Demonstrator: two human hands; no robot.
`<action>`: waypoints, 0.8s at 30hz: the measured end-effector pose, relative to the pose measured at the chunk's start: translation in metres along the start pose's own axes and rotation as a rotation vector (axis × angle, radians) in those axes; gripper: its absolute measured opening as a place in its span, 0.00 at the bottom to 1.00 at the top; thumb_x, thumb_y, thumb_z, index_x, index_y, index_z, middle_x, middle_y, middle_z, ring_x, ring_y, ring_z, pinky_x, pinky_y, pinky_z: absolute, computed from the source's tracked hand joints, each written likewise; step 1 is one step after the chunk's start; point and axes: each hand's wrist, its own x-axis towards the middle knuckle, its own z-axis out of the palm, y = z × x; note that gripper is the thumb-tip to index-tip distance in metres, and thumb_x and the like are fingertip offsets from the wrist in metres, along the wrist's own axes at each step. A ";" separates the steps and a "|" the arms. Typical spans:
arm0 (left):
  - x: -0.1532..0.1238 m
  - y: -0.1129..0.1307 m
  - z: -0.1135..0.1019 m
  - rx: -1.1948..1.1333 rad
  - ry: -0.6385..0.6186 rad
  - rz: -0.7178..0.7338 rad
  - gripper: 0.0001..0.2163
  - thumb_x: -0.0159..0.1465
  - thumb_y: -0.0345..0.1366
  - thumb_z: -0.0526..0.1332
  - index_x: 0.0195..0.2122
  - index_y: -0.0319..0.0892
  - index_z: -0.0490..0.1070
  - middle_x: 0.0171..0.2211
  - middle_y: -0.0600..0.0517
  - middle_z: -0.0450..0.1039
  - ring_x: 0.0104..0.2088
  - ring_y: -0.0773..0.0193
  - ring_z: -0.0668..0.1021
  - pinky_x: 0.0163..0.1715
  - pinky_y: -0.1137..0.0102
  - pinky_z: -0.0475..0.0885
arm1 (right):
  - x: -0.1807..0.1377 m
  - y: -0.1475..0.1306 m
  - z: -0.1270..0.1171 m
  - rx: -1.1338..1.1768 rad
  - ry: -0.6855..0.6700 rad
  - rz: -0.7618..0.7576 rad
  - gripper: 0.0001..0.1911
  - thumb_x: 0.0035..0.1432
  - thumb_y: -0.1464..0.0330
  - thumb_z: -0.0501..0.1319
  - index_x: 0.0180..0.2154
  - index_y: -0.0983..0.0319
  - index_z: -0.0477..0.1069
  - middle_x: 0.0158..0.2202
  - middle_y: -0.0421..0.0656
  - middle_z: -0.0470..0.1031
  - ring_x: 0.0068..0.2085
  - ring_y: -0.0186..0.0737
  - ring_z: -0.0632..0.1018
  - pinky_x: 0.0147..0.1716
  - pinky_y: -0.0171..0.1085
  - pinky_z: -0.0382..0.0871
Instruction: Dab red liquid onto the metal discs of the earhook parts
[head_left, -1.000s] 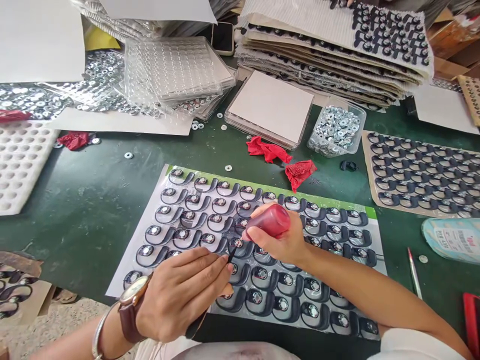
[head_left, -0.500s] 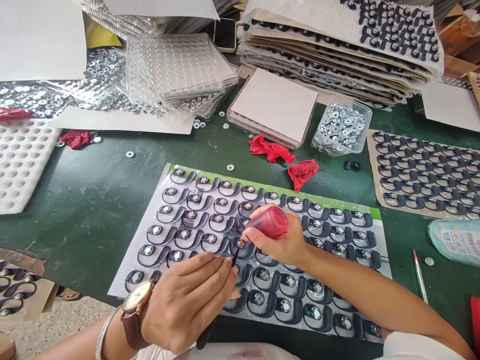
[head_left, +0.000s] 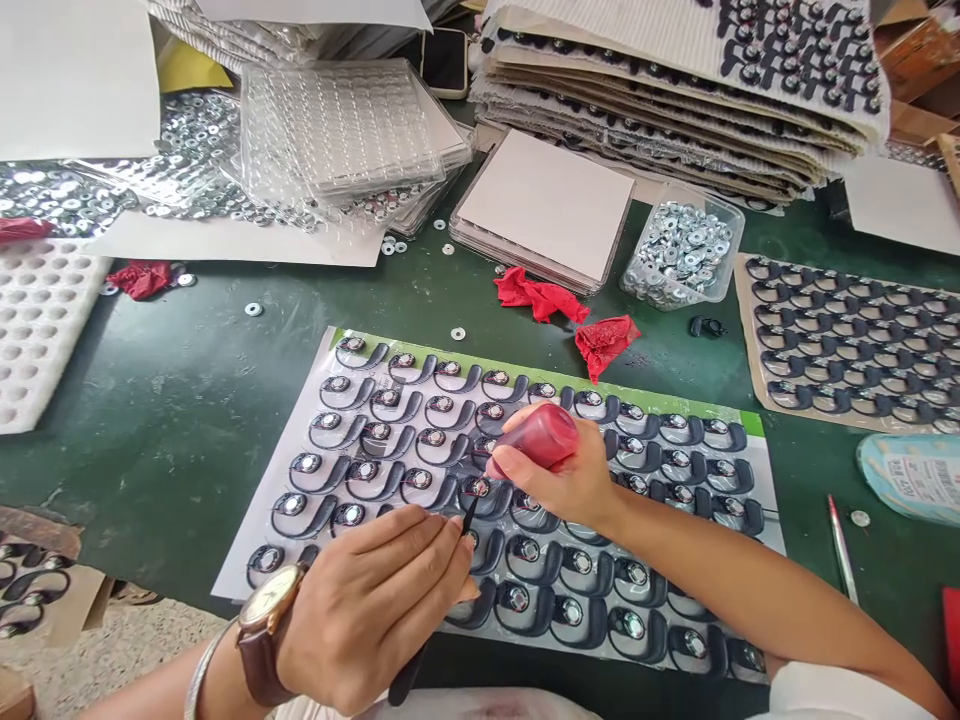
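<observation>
My left hand (head_left: pixel 375 600), with a wristwatch, pinches a thin black tool (head_left: pixel 469 517) whose tip points at one of the dark hook-shaped parts (head_left: pixel 480 492). My right hand (head_left: pixel 562 480) grips a small red squeeze bottle (head_left: pixel 538 437), nozzle down over the same part. Both hands hover over a white sheet with a green edge (head_left: pixel 345 340) that carries rows of these dark parts, each with a shiny metal disc.
A clear tub of metal washers (head_left: pixel 682 250) and red rag scraps (head_left: pixel 570 315) lie behind the sheet. Another sheet of parts (head_left: pixel 847 340) lies at the right, stacked sheets (head_left: pixel 675 90) at the back, clear blister trays (head_left: pixel 345 130) and a white foam tray (head_left: pixel 37 330) to the left.
The black tool's tip and the bottle's nozzle have shifted slightly over the sheet. Both hands keep their grip and stay almost in place.
</observation>
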 end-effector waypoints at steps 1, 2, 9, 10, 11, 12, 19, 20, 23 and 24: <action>0.000 0.000 0.000 -0.008 0.001 0.001 0.08 0.66 0.29 0.61 0.43 0.31 0.76 0.40 0.44 0.80 0.43 0.58 0.81 0.47 0.64 0.77 | 0.001 -0.001 0.000 -0.001 0.000 0.000 0.13 0.56 0.59 0.65 0.33 0.61 0.70 0.23 0.42 0.75 0.25 0.39 0.76 0.29 0.39 0.74; 0.000 0.000 0.001 -0.014 -0.005 0.000 0.08 0.66 0.29 0.61 0.43 0.30 0.76 0.40 0.44 0.80 0.43 0.58 0.81 0.48 0.64 0.76 | 0.001 -0.002 0.001 -0.004 0.002 -0.001 0.13 0.56 0.58 0.65 0.33 0.61 0.70 0.22 0.42 0.75 0.25 0.39 0.76 0.28 0.39 0.74; 0.004 -0.002 -0.002 -0.083 -0.008 -0.047 0.08 0.65 0.28 0.61 0.42 0.30 0.76 0.40 0.44 0.80 0.41 0.58 0.81 0.45 0.62 0.77 | 0.001 -0.006 -0.003 -0.086 0.027 -0.043 0.12 0.57 0.59 0.64 0.30 0.62 0.72 0.21 0.40 0.74 0.24 0.37 0.76 0.27 0.36 0.74; 0.004 -0.003 -0.002 -0.096 -0.017 -0.056 0.08 0.65 0.28 0.61 0.43 0.30 0.76 0.40 0.43 0.80 0.41 0.57 0.81 0.45 0.62 0.77 | 0.001 -0.006 -0.003 -0.092 0.027 -0.050 0.12 0.57 0.59 0.64 0.30 0.62 0.72 0.21 0.40 0.74 0.24 0.37 0.76 0.27 0.36 0.74; 0.004 -0.003 -0.002 -0.109 -0.017 -0.064 0.08 0.64 0.28 0.62 0.43 0.30 0.76 0.39 0.43 0.80 0.41 0.57 0.81 0.45 0.62 0.77 | 0.000 -0.006 -0.003 -0.095 0.028 -0.055 0.12 0.57 0.59 0.64 0.30 0.62 0.72 0.21 0.40 0.74 0.24 0.37 0.76 0.26 0.35 0.74; 0.004 -0.003 -0.002 -0.119 -0.013 -0.072 0.08 0.64 0.27 0.62 0.43 0.30 0.76 0.39 0.44 0.80 0.41 0.58 0.82 0.45 0.62 0.77 | 0.000 -0.005 -0.003 -0.094 0.031 -0.060 0.12 0.57 0.59 0.65 0.30 0.62 0.72 0.21 0.40 0.74 0.24 0.37 0.76 0.26 0.35 0.74; 0.006 -0.005 -0.004 -0.125 -0.006 -0.066 0.08 0.63 0.27 0.62 0.43 0.31 0.76 0.39 0.43 0.80 0.40 0.57 0.82 0.44 0.63 0.78 | -0.001 -0.001 -0.003 -0.059 0.060 -0.082 0.11 0.56 0.59 0.65 0.31 0.60 0.72 0.21 0.40 0.74 0.24 0.38 0.76 0.26 0.37 0.74; 0.007 -0.005 -0.004 -0.123 -0.007 -0.066 0.08 0.63 0.27 0.62 0.43 0.31 0.76 0.39 0.43 0.80 0.40 0.58 0.82 0.44 0.63 0.78 | -0.001 -0.001 -0.003 -0.060 0.056 -0.075 0.11 0.56 0.59 0.65 0.31 0.60 0.72 0.21 0.40 0.74 0.24 0.38 0.76 0.26 0.37 0.74; 0.008 -0.005 -0.004 -0.118 -0.007 -0.070 0.08 0.64 0.27 0.61 0.42 0.32 0.75 0.38 0.44 0.80 0.39 0.59 0.82 0.44 0.64 0.78 | -0.001 -0.002 -0.004 -0.067 0.048 -0.053 0.11 0.56 0.59 0.66 0.32 0.60 0.73 0.21 0.40 0.74 0.24 0.37 0.75 0.26 0.37 0.74; 0.009 -0.005 -0.003 -0.117 -0.008 -0.072 0.08 0.64 0.27 0.61 0.42 0.32 0.75 0.38 0.44 0.80 0.39 0.59 0.82 0.43 0.64 0.78 | 0.000 -0.003 -0.004 -0.069 0.043 -0.049 0.11 0.56 0.59 0.66 0.31 0.60 0.73 0.21 0.40 0.74 0.24 0.37 0.75 0.27 0.37 0.74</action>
